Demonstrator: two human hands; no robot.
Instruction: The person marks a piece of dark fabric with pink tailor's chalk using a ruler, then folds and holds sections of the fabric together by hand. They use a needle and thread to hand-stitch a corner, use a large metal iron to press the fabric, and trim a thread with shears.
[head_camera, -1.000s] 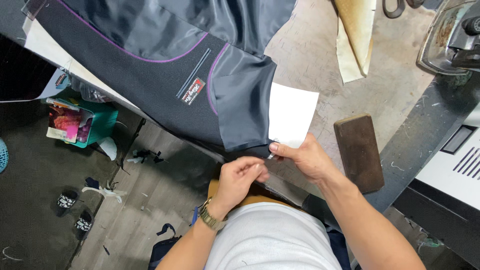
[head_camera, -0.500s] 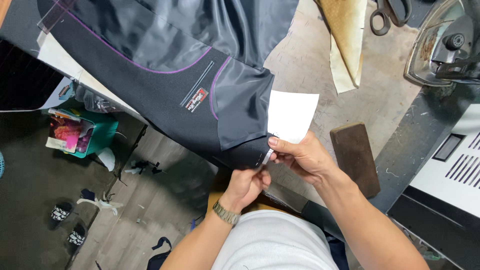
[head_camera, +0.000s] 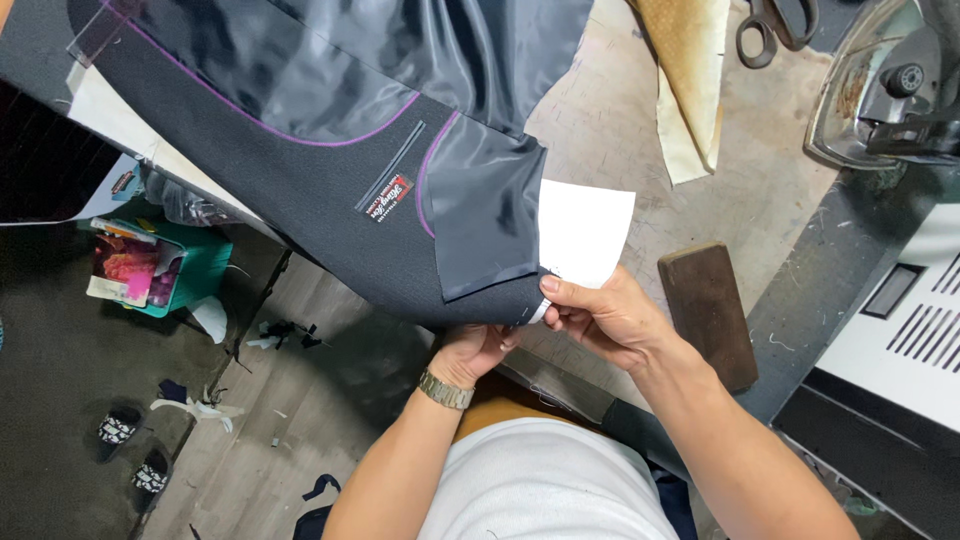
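**Hands work a jacket hem at the table edge**

Both hands pinch the jacket (head_camera: 330, 190) hem: the left hand (head_camera: 478, 350) grips from beneath, the right hand (head_camera: 610, 320) holds it beside a white card (head_camera: 588, 232). Keeping the fold taut should help. A wooden block (head_camera: 708, 312) lies just right; an iron (head_camera: 885, 85) sits beyond.

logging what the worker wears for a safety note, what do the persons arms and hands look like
Both forearms are bare, with no sleeves reaching them and no gloves. The left hand has a metal link wristwatch, silver to gold in tone, on its wrist. The right hand shows no watch or ring that can be made out. A white shirt covers the body.
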